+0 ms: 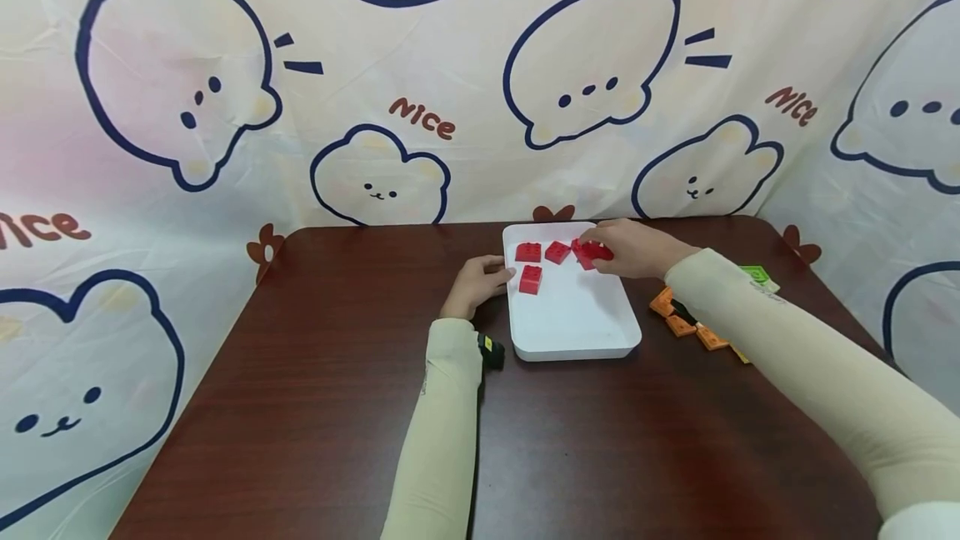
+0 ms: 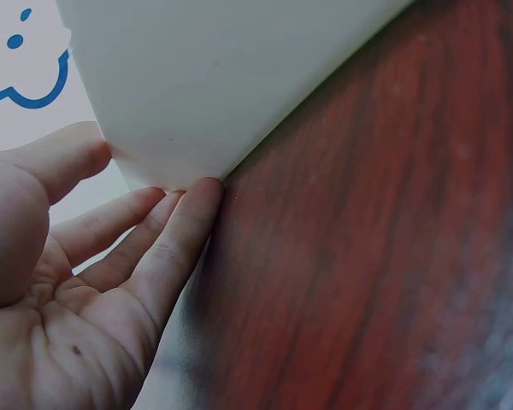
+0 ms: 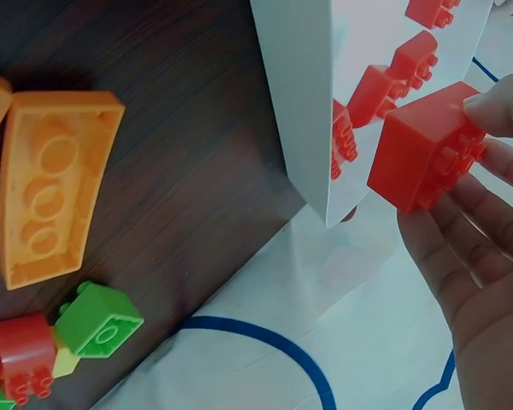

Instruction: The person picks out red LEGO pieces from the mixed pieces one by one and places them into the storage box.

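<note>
A white tray [image 1: 573, 315] lies on the table with several red toy bricks [image 1: 530, 279] toward its far end. My right hand [image 1: 626, 248] is over the tray's far right part. In the right wrist view it pinches a red brick [image 3: 423, 149] between thumb and fingers, studs facing the palm. Other red bricks [image 3: 374, 96] stand behind it. At the tray's left side is my left hand [image 1: 478, 283]. Its fairly straight fingertips touch the tray's outer wall [image 2: 205, 77] in the left wrist view, the palm off it.
Right of the tray, partly behind the right forearm, lie orange bricks [image 1: 681, 325] and a green brick [image 1: 759, 275]. The right wrist view also shows a red brick [image 3: 24, 346] beside a green one. A patterned cloth [image 1: 480, 173] hangs behind the brown table [image 1: 337, 407].
</note>
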`<state>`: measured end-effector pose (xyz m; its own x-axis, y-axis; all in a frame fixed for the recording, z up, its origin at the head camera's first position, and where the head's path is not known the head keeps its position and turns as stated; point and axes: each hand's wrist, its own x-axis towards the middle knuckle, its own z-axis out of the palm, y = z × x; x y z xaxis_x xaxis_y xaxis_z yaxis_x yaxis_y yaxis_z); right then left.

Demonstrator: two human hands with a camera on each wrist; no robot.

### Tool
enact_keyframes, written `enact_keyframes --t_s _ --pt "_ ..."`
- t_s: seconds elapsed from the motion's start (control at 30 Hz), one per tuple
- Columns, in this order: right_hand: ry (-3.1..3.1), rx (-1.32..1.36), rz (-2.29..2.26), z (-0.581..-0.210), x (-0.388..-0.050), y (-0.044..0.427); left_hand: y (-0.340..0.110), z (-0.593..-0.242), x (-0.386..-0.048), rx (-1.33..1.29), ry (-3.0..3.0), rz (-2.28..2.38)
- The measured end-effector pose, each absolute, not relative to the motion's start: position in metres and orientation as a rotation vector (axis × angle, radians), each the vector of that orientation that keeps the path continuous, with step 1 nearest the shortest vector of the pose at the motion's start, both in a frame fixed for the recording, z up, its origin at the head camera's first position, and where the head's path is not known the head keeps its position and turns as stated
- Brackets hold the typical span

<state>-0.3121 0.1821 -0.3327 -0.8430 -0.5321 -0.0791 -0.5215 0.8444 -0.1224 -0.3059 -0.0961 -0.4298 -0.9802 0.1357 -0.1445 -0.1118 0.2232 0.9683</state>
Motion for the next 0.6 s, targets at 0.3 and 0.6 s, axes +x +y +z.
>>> enact_keyframes --t_s 0.3,0.6 --pt "2.870 -0.881 -0.101 -0.333 -0.316 0.160 -0.098 -0.428 -0.308 0.016 2.307 1.831" --pt "2.831 -0.937 -0.051 -0.344 -0.320 0.147 -0.096 -0.429 -0.306 0.024 2.291 1.843"
